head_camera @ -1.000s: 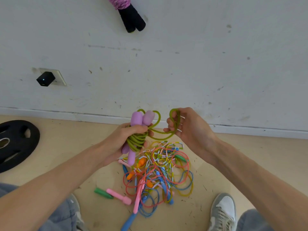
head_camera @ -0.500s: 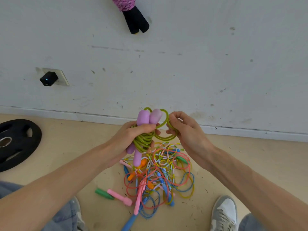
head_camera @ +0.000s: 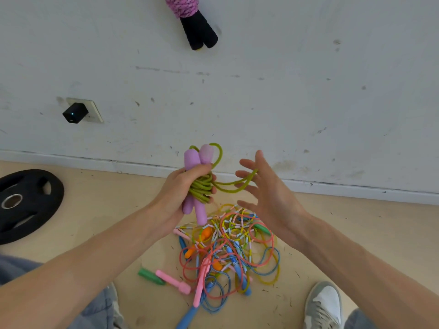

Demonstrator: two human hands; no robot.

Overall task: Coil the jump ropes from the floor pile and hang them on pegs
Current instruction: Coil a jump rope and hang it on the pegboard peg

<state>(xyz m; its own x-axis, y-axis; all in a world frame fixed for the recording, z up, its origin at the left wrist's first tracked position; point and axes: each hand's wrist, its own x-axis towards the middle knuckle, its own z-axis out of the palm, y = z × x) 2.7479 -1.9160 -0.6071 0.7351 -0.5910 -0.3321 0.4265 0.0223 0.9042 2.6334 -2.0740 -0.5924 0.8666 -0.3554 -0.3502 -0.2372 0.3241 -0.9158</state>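
Rope status: L hand (head_camera: 183, 193) grips green jump rope (head_camera: 202, 186) around its coiled middle, fingers curled tight, both lilac handles (head_camera: 198, 157) standing upright in the fist. Bundle is held above floor pile (head_camera: 228, 248), not touching it. R hand (head_camera: 270, 195) has fingers (head_camera: 247, 163) straight and spread, gripping nothing. I see one slack loop of green cord draped across them, running back to the coil. Ref. items: pink rope w/ black handles (head_camera: 192, 22) hanging on wall above; black weight plate (head_camera: 26, 203) on floor at left, well apart from pile.
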